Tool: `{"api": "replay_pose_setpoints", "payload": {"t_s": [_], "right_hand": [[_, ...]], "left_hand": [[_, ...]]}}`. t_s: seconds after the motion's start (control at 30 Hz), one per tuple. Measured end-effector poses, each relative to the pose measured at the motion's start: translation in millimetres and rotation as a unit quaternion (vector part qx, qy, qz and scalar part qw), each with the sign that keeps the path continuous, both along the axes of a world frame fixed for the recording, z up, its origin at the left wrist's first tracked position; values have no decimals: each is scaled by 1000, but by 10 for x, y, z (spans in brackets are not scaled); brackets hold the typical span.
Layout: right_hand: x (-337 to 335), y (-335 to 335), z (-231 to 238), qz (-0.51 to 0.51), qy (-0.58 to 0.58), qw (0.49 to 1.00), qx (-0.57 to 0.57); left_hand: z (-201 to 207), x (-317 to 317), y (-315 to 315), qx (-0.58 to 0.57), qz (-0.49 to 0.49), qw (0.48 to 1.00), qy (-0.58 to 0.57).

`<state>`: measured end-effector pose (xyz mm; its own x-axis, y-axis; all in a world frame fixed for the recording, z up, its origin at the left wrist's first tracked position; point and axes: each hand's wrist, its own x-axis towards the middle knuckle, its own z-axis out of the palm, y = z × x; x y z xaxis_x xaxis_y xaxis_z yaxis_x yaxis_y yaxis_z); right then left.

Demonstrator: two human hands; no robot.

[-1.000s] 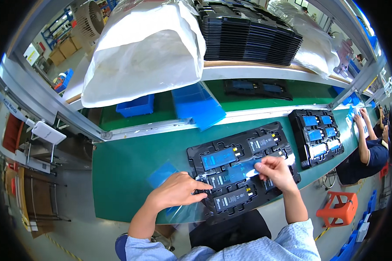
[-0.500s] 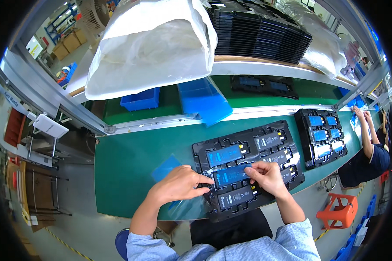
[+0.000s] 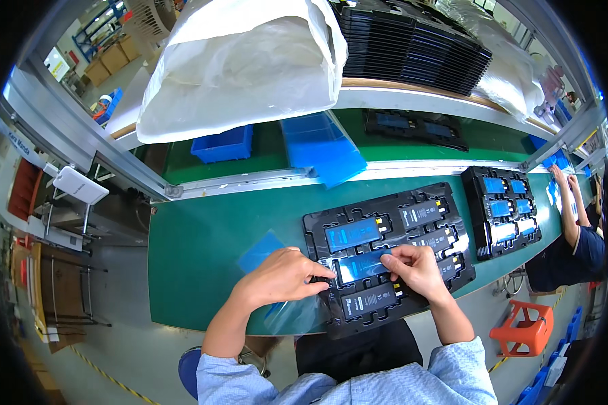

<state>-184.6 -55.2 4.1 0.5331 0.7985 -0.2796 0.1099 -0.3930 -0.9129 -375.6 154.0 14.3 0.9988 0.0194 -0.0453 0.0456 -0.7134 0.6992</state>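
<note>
A black plastic tray (image 3: 317, 223) lies in front of me, its pockets holding several flat battery packs. Blue film covers the upper-left pack (image 3: 352, 234); the lower-left pack (image 3: 369, 302) shows a dark face. Over the middle-left pack lies a glossy blue film (image 3: 363, 266). My right hand (image 3: 417, 271) pinches this film at its right end between thumb and fingers. At the pack's left end is my left hand (image 3: 277, 278), index finger stretched out to the tray and thumb apart, nothing visible between them. The fingertips partly hide the pack's ends.
Loose film sheets (image 3: 262, 250) lie left of the tray. A second tray of blue-covered packs (image 3: 478, 214) stands to the right. Behind are a blue bin (image 3: 223, 145), blue sheets (image 3: 321, 145) and a shelf with stacked black trays (image 3: 412, 47). A co-worker (image 3: 567, 233) works at the far right.
The view has shifted slightly. Both hands stay at the middle-left pack, and the film there now catches a brighter reflection at its left end.
</note>
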Motion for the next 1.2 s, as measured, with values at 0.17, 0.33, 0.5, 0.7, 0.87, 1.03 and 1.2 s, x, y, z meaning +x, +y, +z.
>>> {"api": "replay_pose_setpoints", "payload": {"t_s": [0.17, 0.33, 0.5, 0.7, 0.87, 1.03, 1.2], "right_hand": [[-7, 9, -20, 1, -15, 1000, -6], [-10, 31, 14, 10, -36, 999, -14], [-4, 24, -10, 9, -32, 999, -12], [-6, 24, -11, 11, -34, 999, -11], [-18, 32, 6, 8, -40, 999, -16], [-41, 41, 20, 8, -59, 998, -18], [-65, 65, 77, 13, -93, 995, -21]], "left_hand": [[54, 16, -4, 3, -1, 1000, 14], [10, 8, -7, 8, 0, 1000, -6], [5, 16, -6, 9, 0, 1000, -3], [-15, 13, -13, 14, 1, 1000, -8], [13, 27, -22, 18, 0, 1000, -10], [23, 49, -74, 15, -2, 1000, -12], [-62, 58, -89, 35, -8, 999, -23]]}}
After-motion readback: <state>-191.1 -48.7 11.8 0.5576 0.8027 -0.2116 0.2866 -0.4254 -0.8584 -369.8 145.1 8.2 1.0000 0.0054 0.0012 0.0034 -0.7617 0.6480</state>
